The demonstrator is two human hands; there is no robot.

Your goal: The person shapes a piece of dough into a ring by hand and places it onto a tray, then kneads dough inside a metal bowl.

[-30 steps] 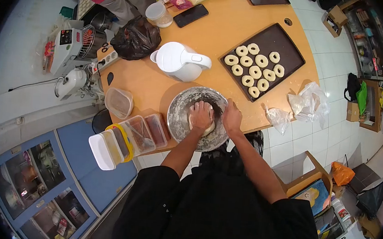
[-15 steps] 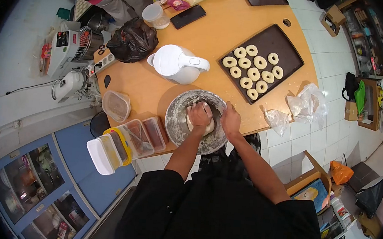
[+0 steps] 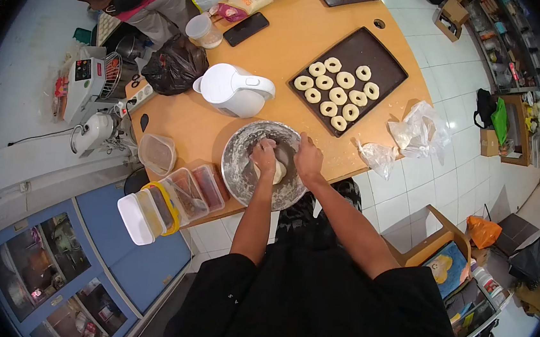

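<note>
A metal bowl (image 3: 234, 175) dusted with flour sits at the table's near edge. Inside it lies a lump of pale dough (image 3: 278, 172). My left hand (image 3: 264, 154) is in the bowl, its fingers curled on the dough's left side. The right edge of the bowl is gripped by my right hand (image 3: 308, 158), its fingers closed over the rim. Beyond the bowl stands a white kettle (image 3: 232, 91). A dark tray (image 3: 384, 69) with several dough rings (image 3: 338, 96) is on the table to the right.
Plastic tubs (image 3: 185, 193) line the near left edge, beside an open container (image 3: 157, 154). Clear plastic bags (image 3: 418, 131) lie at the right edge. A black bag (image 3: 175, 65) and a phone (image 3: 246, 29) are farther back. Another person (image 3: 159, 6) stands at the back left.
My left hand has curled its fingers and shifted toward the bowl's left side, uncovering more dough. The right hand stays on the rim. The whole view has shifted slightly.
</note>
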